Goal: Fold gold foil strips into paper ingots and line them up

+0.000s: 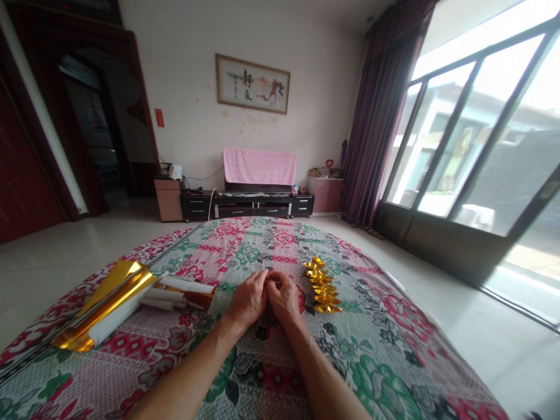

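My left hand (251,298) and my right hand (283,296) meet over the middle of the patterned cloth, fingertips pinched together. A small dark golden bit shows between them, mostly hidden by the fingers. To the right of my right hand lies a column of folded shiny gold pieces (324,287). On the left rest a large roll of gold foil sheets (118,303) and, beside it, several smaller white and gold rolls (175,293).
A flowered cloth (376,373) covers the round table. Beyond it stand a low black cabinet (254,207), a screen under a pink cloth (259,166) and a pink side cabinet (326,195). Glass doors (464,134) are at the right.
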`<state>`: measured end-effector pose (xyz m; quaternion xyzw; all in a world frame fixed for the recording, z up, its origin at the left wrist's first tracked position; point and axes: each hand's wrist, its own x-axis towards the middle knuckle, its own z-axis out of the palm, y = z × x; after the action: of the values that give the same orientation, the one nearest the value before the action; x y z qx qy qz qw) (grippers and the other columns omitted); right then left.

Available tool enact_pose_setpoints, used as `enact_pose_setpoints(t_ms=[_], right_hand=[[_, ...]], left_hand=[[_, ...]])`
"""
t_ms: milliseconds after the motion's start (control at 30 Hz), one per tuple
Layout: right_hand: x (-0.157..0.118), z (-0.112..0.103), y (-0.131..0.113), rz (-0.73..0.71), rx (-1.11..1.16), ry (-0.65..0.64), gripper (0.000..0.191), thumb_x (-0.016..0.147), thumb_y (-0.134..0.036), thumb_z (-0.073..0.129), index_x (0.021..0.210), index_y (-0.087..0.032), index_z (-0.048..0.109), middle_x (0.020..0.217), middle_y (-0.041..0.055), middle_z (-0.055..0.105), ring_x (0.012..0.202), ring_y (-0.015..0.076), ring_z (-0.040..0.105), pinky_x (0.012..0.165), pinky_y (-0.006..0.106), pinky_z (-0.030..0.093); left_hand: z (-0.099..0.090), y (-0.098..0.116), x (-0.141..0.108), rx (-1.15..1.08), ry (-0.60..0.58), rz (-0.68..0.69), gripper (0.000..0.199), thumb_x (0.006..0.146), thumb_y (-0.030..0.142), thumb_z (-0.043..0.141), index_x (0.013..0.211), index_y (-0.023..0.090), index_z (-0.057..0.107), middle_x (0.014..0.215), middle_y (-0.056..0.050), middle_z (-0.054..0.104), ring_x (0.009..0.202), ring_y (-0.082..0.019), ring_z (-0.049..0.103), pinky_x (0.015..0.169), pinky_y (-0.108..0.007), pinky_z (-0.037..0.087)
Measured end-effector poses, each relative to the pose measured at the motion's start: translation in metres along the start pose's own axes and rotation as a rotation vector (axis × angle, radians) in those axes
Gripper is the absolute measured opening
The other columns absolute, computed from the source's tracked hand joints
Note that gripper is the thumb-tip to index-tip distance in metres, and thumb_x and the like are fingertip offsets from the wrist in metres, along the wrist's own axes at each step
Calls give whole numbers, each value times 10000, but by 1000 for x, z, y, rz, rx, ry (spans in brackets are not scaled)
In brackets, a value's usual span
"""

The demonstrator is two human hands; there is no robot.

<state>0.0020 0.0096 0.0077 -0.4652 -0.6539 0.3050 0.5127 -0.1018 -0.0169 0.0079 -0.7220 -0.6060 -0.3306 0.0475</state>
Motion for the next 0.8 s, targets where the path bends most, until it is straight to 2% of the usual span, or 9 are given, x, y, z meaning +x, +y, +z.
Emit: enact_pose_setpoints(t_ms=[200,333,500,800], right_hand=[[-2,4,-2,-55,91,-14,259,681,-211,444,839,-169,645,768,23,687,674,155,622,652,241,461],[-1,6,0,-59,137,-38,349,657,-166,421,936,-167,630,785,11,683,656,143,611,645,232,465],[1,9,6,-76,132,-38,341,649,-152,407,875,-171,661,756,11,677,674,151,607,659,240,469],[2,12,10,-75,127,2,369,637,-154,418,893,-173,682,785,22,694,708,158,617,710,257,480]], left_hand=[[-1,-1,0,30,54,-27,374,869,177,360,1229,125,448,1025,-110,623,915,-180,600,778,-269,488],[-3,0,-1,60,74,32,399,861,170,383,1258,148,416,1026,-90,619,936,-173,584,803,-262,480],[-5,1,-1,131,72,65,395,859,163,394,1253,149,423,1029,-84,609,932,-174,573,803,-260,476],[-4,-1,-1,218,86,68,373,872,198,397,1240,166,450,941,-70,613,854,-167,580,731,-242,472]])
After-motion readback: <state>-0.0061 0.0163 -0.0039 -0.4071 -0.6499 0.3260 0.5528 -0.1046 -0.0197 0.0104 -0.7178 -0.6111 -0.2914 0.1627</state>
